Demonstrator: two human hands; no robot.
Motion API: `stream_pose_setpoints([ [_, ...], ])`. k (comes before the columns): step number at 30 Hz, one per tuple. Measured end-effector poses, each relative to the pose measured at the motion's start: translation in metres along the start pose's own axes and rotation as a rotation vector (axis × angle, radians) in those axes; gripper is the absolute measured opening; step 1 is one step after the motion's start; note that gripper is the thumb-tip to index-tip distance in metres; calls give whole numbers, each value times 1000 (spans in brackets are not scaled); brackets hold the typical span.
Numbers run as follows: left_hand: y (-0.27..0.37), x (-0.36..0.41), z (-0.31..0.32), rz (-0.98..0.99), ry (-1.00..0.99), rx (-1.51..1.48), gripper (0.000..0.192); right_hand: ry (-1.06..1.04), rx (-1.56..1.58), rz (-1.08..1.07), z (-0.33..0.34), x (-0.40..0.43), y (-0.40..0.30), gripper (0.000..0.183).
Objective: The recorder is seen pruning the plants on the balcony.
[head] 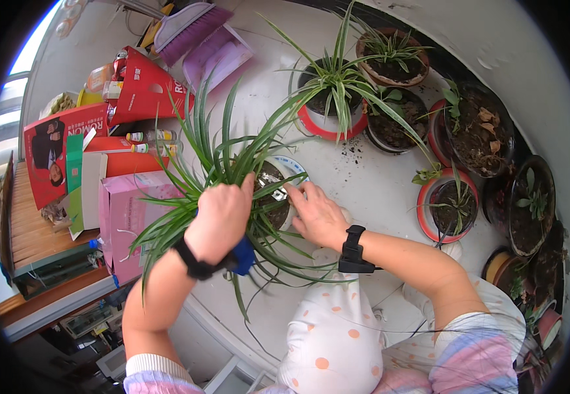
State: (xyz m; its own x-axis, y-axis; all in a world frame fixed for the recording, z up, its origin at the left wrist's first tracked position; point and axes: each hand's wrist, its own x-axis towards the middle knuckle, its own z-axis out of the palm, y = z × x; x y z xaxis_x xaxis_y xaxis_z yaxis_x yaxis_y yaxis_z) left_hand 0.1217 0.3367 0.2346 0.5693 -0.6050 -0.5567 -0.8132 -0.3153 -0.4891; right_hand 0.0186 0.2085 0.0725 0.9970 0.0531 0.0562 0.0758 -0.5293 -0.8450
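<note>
A spider plant [216,162] with long arching green leaves grows in a round pot of dark soil [272,216]. My left hand [221,219] is closed around the base of its leaves, pulling them to the left side of the pot. Over the soil is a shiny metal tool [279,193], perhaps a spoon. My right hand [317,214] is at the pot's right rim, its fingertips at the tool; the grip itself is partly hidden. A dish with a blue-patterned rim [292,165] shows beside the pot. Something blue [244,256] lies below my left wrist.
Several potted plants line the wall on the right, among them a variegated spider plant [336,88] and a small red-rimmed pot [425,212]. Spilled soil [353,150] dots the floor. Leftward are a red bag [147,88], glass bottles [159,147], a pink box [127,207] and a purple dustpan [216,59].
</note>
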Motion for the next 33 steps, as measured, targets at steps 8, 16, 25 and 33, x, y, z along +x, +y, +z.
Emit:
stream_pose_setpoints([
  [8, -31, 4, 60, -116, -83, -57, 6, 237, 33, -105, -30, 21, 16, 30],
  [16, -20, -38, 75, -265, -7, -282, 22, 350, 151, -204, 0, 105, -3, 22],
  [25, -16, -49, 87, -330, 6, -397, 47, -201, -309, -484, -3, 100, 11, 13],
  [33, -16, -50, 87, -337, 43, -442, 48, -47, -227, 109, 47, 136, -7, 20],
])
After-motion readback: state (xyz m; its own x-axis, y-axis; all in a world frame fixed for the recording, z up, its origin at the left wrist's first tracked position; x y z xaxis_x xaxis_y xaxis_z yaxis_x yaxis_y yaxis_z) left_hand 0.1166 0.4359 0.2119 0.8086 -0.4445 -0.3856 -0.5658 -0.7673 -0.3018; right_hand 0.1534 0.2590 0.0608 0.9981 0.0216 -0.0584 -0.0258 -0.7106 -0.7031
